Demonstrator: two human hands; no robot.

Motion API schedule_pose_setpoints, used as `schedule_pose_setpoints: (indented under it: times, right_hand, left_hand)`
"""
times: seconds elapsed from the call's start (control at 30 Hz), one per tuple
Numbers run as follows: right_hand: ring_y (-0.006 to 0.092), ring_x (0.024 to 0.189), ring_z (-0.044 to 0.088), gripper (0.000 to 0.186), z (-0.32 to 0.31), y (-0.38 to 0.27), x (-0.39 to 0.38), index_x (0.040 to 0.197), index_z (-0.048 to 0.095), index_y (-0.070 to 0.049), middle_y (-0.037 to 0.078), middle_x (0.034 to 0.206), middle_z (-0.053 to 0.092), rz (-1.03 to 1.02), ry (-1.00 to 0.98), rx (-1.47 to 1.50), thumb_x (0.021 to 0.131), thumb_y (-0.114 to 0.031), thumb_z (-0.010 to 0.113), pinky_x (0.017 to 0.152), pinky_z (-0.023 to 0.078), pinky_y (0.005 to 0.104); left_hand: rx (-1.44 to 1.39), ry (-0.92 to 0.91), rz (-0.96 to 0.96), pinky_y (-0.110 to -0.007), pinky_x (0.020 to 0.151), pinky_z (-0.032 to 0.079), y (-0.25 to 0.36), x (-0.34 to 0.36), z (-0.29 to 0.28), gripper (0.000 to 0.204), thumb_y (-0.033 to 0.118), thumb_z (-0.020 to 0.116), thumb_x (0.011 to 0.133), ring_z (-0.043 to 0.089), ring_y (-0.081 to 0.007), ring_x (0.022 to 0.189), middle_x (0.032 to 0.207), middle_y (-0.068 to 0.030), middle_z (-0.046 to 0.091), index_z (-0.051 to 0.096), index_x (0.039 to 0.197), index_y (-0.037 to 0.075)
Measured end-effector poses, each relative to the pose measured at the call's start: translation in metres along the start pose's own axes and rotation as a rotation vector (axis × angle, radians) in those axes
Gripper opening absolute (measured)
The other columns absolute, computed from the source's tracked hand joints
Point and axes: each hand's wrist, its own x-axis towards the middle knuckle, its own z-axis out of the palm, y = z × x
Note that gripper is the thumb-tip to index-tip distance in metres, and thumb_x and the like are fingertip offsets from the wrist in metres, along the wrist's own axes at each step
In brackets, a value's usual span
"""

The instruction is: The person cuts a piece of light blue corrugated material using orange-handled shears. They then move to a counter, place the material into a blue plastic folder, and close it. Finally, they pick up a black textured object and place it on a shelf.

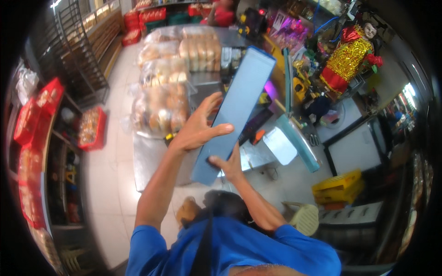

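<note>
Holding a long blue box (241, 94) tilted in the air above the near end of the metal table (143, 161). Right hand (233, 166) has its lower end pinched, thumb on the face; left hand (195, 128) is spread wide along the left edge, thumb over the front, can't tell if it's really gripping. So I'd call it mid-handling: picked up, not set down yet. Bread bags (161, 108) beyond look already filled. Can't see inside the box, tbh.

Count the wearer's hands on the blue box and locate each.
2: left hand at the left edge of the blue box; right hand lower, at its right edge. No others seem hidden.
</note>
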Motion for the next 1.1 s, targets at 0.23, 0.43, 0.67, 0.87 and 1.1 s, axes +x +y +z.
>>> schedule_pose_setpoints:
  times: [0.23, 0.43, 0.67, 0.87, 1.1]
  right_hand:
    - [0.0288, 0.138, 0.035, 0.134, -0.006, 0.009, -0.014, 0.154, 0.002, -0.002, 0.02, 0.149, 0.034, 0.095, -0.097, -0.184, 0.06, -0.029, 0.094, 0.113, 0.03, 0.0387]
    - [0.0276, 0.142, 0.028, 0.134, 0.014, 0.024, -0.021, 0.154, 0.001, -0.003, 0.017, 0.152, 0.028, 0.142, -0.121, -0.195, 0.059, -0.022, 0.094, 0.117, 0.024, 0.0394]
    - [0.0275, 0.142, 0.027, 0.132, 0.021, 0.019, -0.01, 0.155, 0.001, -0.003, 0.017, 0.152, 0.027, 0.095, -0.147, -0.155, 0.061, -0.021, 0.092, 0.117, 0.024, 0.0391]
    - [0.0263, 0.141, 0.03, 0.128, 0.025, 0.016, 0.007, 0.154, 0.005, -0.004, 0.016, 0.15, 0.03, 0.091, -0.12, -0.194, 0.061, -0.018, 0.09, 0.116, 0.026, 0.0396]
    - [0.0268, 0.135, 0.039, 0.121, 0.022, 0.038, 0.008, 0.152, 0.014, -0.005, 0.015, 0.143, 0.039, 0.12, -0.073, -0.277, 0.058, -0.017, 0.09, 0.113, 0.032, 0.0383]
  left_hand:
    - [-0.345, 0.15, 0.007, -0.033, 0.089, 0.052, 0.016, 0.026, -0.004, 0.073, 0.022, 0.09, 0.066, 0.064, -0.0183, 0.099, 0.109, -0.0091, 0.065, 0.052, 0.125, 0.002]
    - [-0.185, 0.187, 0.074, -0.034, 0.088, 0.052, 0.007, 0.009, -0.021, 0.074, 0.026, 0.09, 0.067, 0.063, -0.0186, 0.101, 0.111, -0.0105, 0.065, 0.052, 0.126, 0.002]
    - [-0.288, 0.182, 0.068, -0.034, 0.088, 0.052, 0.014, 0.006, -0.032, 0.075, 0.027, 0.09, 0.066, 0.064, -0.0186, 0.1, 0.11, -0.0105, 0.065, 0.052, 0.125, 0.001]
    - [-0.289, 0.148, 0.093, -0.033, 0.089, 0.051, 0.008, 0.002, -0.034, 0.078, 0.024, 0.092, 0.063, 0.063, -0.0174, 0.101, 0.11, -0.0085, 0.066, 0.053, 0.126, 0.002]
    - [-0.266, 0.101, 0.096, -0.032, 0.091, 0.05, -0.01, 0.001, -0.033, 0.08, 0.02, 0.094, 0.06, 0.063, -0.0158, 0.101, 0.11, -0.007, 0.066, 0.053, 0.127, 0.003]
